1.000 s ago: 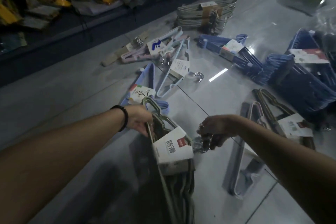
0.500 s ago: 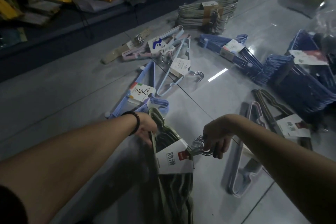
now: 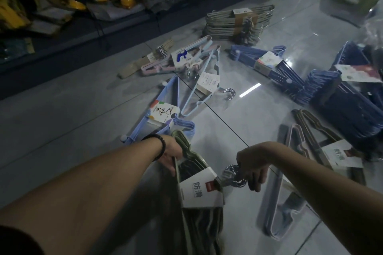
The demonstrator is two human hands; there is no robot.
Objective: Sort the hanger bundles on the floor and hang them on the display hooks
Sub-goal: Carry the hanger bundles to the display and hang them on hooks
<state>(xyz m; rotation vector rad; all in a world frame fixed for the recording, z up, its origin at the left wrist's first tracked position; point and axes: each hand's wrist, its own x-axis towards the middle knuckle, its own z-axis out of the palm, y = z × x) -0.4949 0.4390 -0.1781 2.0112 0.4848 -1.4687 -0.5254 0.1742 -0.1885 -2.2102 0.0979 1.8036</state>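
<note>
A bundle of olive-green hangers [image 3: 192, 159] with a white paper sleeve sits low in the middle, lifted off the floor. My left hand [image 3: 173, 152] grips its upper shoulder edge. My right hand [image 3: 251, 163] curls round the bundle's cluster of metal hooks [image 3: 233, 176]. More bundles lie on the tiled floor: light blue [image 3: 163, 109], pale blue [image 3: 204, 85], pink and pastel [image 3: 182, 56], dark blue [image 3: 269, 64], a big navy pile [image 3: 352, 97], grey metal [image 3: 238, 20] and another olive one [image 3: 323, 143]. No display hooks are in view.
A pale hanger bundle [image 3: 281, 209] lies just right of my right arm. A dark shelf base [image 3: 83, 33] with packaged goods runs along the back left. Bare tile floor [image 3: 62, 109] stretches to the left.
The olive bundle has shifted slightly toward me and lower. My right hand moved from beside the hooks to closing round them. My left hand slid along the shoulder edge.
</note>
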